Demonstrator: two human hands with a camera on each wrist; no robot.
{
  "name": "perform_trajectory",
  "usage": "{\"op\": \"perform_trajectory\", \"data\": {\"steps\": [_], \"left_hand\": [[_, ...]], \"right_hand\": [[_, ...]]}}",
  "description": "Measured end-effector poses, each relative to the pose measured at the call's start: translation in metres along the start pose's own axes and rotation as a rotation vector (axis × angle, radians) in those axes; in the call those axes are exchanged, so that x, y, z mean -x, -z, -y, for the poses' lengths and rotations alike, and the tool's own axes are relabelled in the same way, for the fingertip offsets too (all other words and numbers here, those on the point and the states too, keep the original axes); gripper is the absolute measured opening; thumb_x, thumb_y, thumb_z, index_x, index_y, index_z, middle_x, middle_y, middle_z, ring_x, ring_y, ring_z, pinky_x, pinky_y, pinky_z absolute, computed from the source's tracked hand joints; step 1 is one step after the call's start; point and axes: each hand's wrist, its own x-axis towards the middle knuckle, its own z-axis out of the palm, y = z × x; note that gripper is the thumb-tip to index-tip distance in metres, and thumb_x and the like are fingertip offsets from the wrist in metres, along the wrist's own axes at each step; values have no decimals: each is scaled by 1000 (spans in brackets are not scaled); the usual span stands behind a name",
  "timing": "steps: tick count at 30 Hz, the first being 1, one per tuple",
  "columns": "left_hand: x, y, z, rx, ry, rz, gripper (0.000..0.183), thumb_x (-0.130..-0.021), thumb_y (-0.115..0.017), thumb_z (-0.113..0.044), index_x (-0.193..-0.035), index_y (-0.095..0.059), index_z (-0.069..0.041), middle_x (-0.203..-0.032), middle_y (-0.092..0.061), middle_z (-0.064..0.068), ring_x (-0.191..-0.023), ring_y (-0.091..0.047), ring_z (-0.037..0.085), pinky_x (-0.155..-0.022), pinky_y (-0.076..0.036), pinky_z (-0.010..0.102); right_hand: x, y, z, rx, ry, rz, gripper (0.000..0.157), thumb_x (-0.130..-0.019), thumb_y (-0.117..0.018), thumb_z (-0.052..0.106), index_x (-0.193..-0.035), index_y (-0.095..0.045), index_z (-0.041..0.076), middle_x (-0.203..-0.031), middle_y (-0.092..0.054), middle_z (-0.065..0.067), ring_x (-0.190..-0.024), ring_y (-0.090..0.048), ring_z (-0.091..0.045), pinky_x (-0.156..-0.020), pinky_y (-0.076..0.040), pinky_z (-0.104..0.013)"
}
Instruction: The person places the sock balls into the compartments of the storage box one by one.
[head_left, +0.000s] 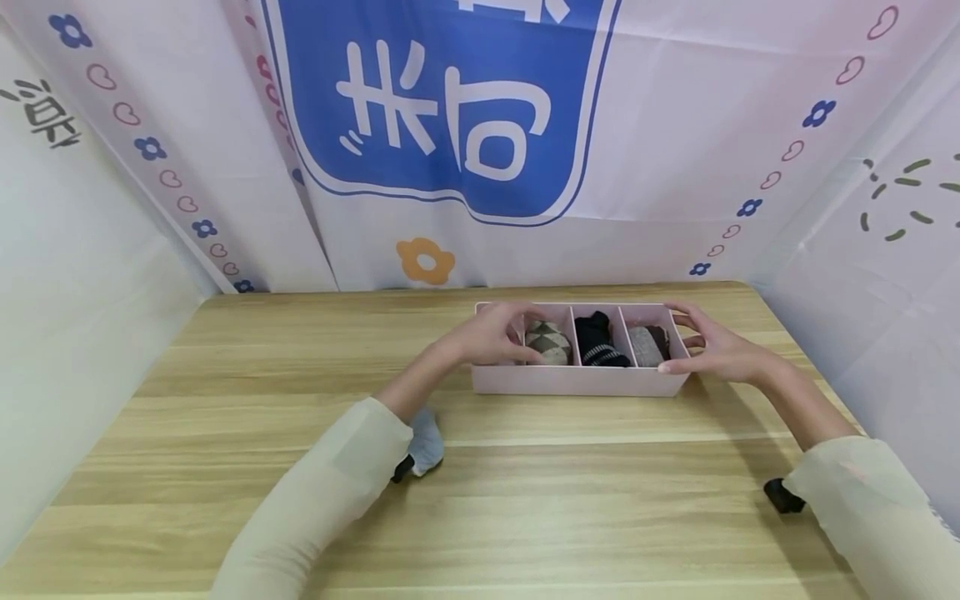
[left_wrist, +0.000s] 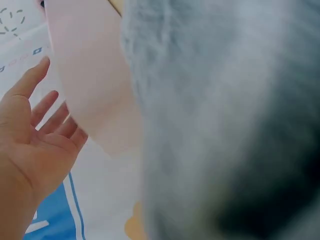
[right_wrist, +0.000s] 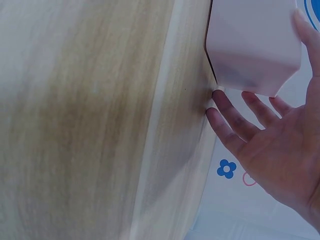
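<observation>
A pink divided box (head_left: 573, 382) stands at the back of the table, holding a checkered rolled sock (head_left: 549, 342), a black sock with pale stripes (head_left: 600, 342) and a grey-and-brown rolled sock (head_left: 647, 343) in separate compartments. My left hand (head_left: 495, 333) spans the box's left end, thumb near the front rim and fingers toward the back. In the left wrist view its fingers partly pass behind the pink wall. At the right end, my right hand (head_left: 712, 346) has its thumb at the front corner and spread fingers beside the end wall (right_wrist: 255, 70).
A light grey sock (head_left: 427, 442) lies on the wooden table (head_left: 555, 500) beside my left sleeve, and grey knit fabric (left_wrist: 210, 100) fills much of the left wrist view. A black device (head_left: 783, 496) shows at my right sleeve. Printed white curtains (head_left: 652, 167) enclose the table.
</observation>
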Motion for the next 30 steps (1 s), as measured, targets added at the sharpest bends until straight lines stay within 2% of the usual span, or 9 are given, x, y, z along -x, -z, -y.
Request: {"op": "perform_trajectory", "data": {"steps": [3, 9, 12, 16, 21, 30], "left_hand": [[10, 6, 0, 40, -18, -28, 61, -89, -82, -15, -142, -57, 2, -134, -65, 18, -96, -70, 24, -82, -59, 29], [35, 18, 4, 35, -105, -194, 48, -88, -79, -5, -131, -62, 8, -122, -68, 25, -88, -71, 26, -78, -60, 37], [50, 24, 7, 22, -115, -243, 44, -88, -80, -4, -127, -64, 7, -121, -68, 23, -84, -70, 23, -74, -60, 40], [67, 30, 10, -2, -73, -235, 44, -89, -80, -5, -128, -65, 5, -122, -68, 20, -84, -69, 20, -71, -59, 39], [83, 33, 14, -23, -34, -196, 43, -89, -79, -6, -127, -64, 6, -120, -68, 22, -84, -69, 20, -69, -58, 32], [113, 33, 26, -83, -26, -125, 41, -85, -83, -6, -120, -66, 4, -117, -69, 21, -85, -70, 23, -65, -56, 28]], "right_hand": [[0, 0, 1, 0, 1, 0, 102, -91, -77, 16, -164, -7, 8, -163, -18, -37, -133, -44, -60, -105, -42, -67], [0, 0, 1, 3, 4, 0, 102, -91, -77, 17, -164, -7, 7, -162, -19, -37, -132, -45, -60, -104, -43, -65], [1, 0, 1, 0, 7, -1, 102, -90, -78, 17, -164, -8, 7, -162, -19, -37, -132, -45, -60, -104, -43, -64], [1, 0, 0, -7, 8, -6, 102, -90, -78, 17, -164, -8, 7, -162, -20, -37, -133, -44, -60, -105, -42, -65], [1, -1, 0, -1, 8, -5, 101, -90, -78, 17, -164, -8, 6, -162, -20, -38, -131, -46, -60, -104, -42, -65], [0, -1, 0, 3, 11, -3, 101, -90, -77, 17, -164, -8, 7, -161, -20, -37, -131, -46, -60, -104, -42, -66]]}}
